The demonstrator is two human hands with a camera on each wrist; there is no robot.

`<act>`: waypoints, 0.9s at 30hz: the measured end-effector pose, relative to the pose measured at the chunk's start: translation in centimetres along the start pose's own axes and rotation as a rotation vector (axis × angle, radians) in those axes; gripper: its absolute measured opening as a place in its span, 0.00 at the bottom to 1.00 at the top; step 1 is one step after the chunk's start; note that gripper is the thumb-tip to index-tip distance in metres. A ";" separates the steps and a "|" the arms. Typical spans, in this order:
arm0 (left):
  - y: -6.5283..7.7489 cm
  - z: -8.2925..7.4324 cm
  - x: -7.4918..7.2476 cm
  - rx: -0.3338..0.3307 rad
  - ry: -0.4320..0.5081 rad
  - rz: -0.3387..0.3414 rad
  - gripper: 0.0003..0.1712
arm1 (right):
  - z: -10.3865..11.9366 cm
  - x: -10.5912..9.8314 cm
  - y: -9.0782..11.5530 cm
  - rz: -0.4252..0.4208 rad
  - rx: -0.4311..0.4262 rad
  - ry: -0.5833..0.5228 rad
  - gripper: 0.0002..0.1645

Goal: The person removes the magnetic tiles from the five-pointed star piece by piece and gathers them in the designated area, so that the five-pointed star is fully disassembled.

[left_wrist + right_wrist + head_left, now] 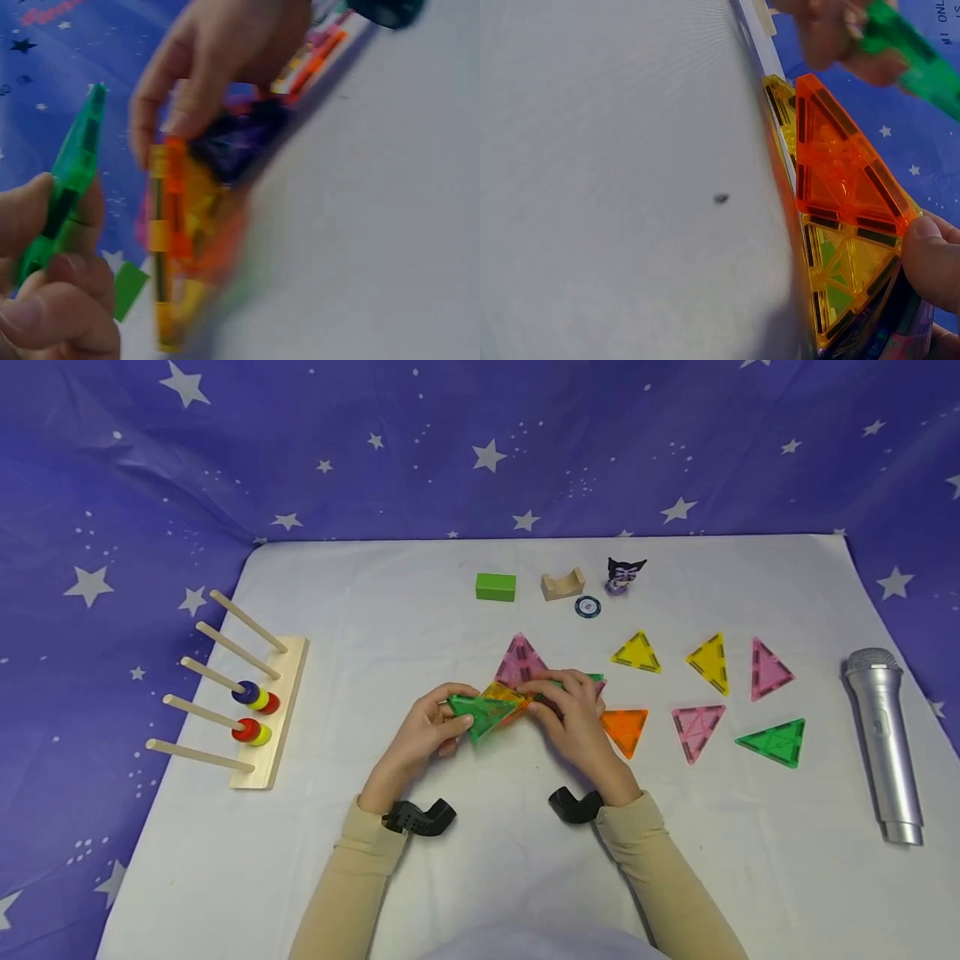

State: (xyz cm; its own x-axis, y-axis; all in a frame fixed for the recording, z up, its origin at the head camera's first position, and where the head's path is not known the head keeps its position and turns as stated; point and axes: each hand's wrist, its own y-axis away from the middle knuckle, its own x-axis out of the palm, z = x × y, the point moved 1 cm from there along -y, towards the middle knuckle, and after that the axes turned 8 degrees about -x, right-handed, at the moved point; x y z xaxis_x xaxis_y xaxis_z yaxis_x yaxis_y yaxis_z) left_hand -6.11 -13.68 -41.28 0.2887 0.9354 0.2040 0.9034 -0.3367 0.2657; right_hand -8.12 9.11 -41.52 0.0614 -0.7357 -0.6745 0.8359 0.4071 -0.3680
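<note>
Between thumb and fingers, my left hand (429,727) pinches a green triangular magnetic tile (483,715), which is tilted and apart from the other tiles in the left wrist view. My right hand (576,720) grips a cluster of joined triangle tiles at a corner, its thumb (930,251) against the edge. An orange tile (832,161) and a yellow tile (855,259) meet edge to edge there, with a dark purple tile (238,142) beside them. At the cluster's far side a pink tile (520,658) points away from me. The right fingers partly hide a green tile (596,677).
Loose triangle tiles lie to the right, including an orange one (626,730) and a green one (776,743). Farther right is a silver microphone (883,743). A wooden peg rack (288,710) with rings stands left. A green block (496,587), wooden cradle (563,585), chip (588,607) and figurine (622,575) sit behind.
</note>
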 end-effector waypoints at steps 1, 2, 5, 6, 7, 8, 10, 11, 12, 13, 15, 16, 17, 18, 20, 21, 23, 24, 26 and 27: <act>-0.1 -0.4 -0.2 0.013 0.018 -0.028 0.18 | 0.0 0.0 0.0 0.001 0.003 -0.002 0.12; -0.3 -0.7 -0.4 0.019 0.035 -0.066 0.19 | 0.0 0.0 0.1 0.001 0.005 -0.004 0.12; -1.5 -1.7 -1.3 0.026 0.044 -0.209 0.21 | -0.1 -0.1 0.1 0.000 0.010 -0.011 0.12; -2.1 -2.0 -1.6 0.018 0.037 -0.258 0.21 | -0.1 0.0 0.1 0.001 0.010 -0.014 0.12; -2.7 -2.2 -1.9 0.005 0.025 -0.303 0.22 | -0.1 0.0 0.1 0.001 0.011 -0.015 0.12; -3.4 -2.3 -2.2 -0.009 0.007 -0.339 0.22 | -0.1 0.0 0.1 0.000 0.010 -0.016 0.12; -4.8 -2.5 -2.6 -0.041 -0.043 -0.391 0.22 | -0.1 0.1 0.1 -0.002 0.008 -0.016 0.12; -5.5 -2.5 -2.7 -0.057 -0.073 -0.410 0.22 | -0.1 0.2 0.2 -0.004 0.008 -0.015 0.12; -6.2 -2.5 -2.9 -0.068 -0.102 -0.419 0.22 | -0.1 0.2 0.2 -0.005 0.008 -0.016 0.12; -6.9 -2.5 -3.0 -0.074 -0.136 -0.420 0.22 | 0.0 0.2 0.2 -0.007 0.009 -0.016 0.12; -7.9 -2.4 -3.1 -0.070 -0.227 -0.406 0.22 | 0.0 0.3 0.2 -0.010 0.011 -0.019 0.12; -8.3 -2.4 -3.2 -0.062 -0.268 -0.394 0.23 | 0.1 0.4 0.2 -0.010 0.011 -0.021 0.12; -8.5 -2.3 -3.2 -0.052 -0.305 -0.381 0.23 | 0.1 0.4 0.2 -0.010 0.010 -0.021 0.12; -8.7 -2.3 -3.2 -0.042 -0.341 -0.369 0.23 | 0.2 0.4 0.2 -0.009 0.008 -0.023 0.12; -8.9 -2.3 -3.3 -0.031 -0.397 -0.351 0.23 | 0.2 0.4 0.2 -0.006 0.004 -0.028 0.12; -8.8 -2.3 -3.3 -0.031 -0.410 -0.348 0.24 | 0.2 0.4 0.1 -0.004 0.003 -0.026 0.12; -8.6 -2.3 -3.4 -0.033 -0.420 -0.342 0.24 | 0.2 0.3 0.1 -0.002 0.004 -0.024 0.12; -8.4 -2.3 -3.4 -0.032 -0.426 -0.337 0.24 | 0.2 0.3 0.1 -0.002 0.006 -0.024 0.12; -7.9 -2.3 -3.4 -0.017 -0.439 -0.316 0.25 | 0.1 0.2 0.1 0.000 0.012 -0.023 0.12; -7.6 -2.3 -3.4 -0.009 -0.454 -0.300 0.25 | 0.0 0.1 0.1 0.001 0.015 -0.022 0.12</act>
State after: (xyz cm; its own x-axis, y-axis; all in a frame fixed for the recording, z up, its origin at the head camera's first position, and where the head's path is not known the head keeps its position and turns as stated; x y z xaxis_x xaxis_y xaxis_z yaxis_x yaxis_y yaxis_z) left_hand -14.66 -14.52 -41.77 0.1280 0.9422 -0.3095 0.9651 -0.0464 0.2578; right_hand -8.02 9.02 -41.62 0.0741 -0.7474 -0.6603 0.8441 0.3996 -0.3575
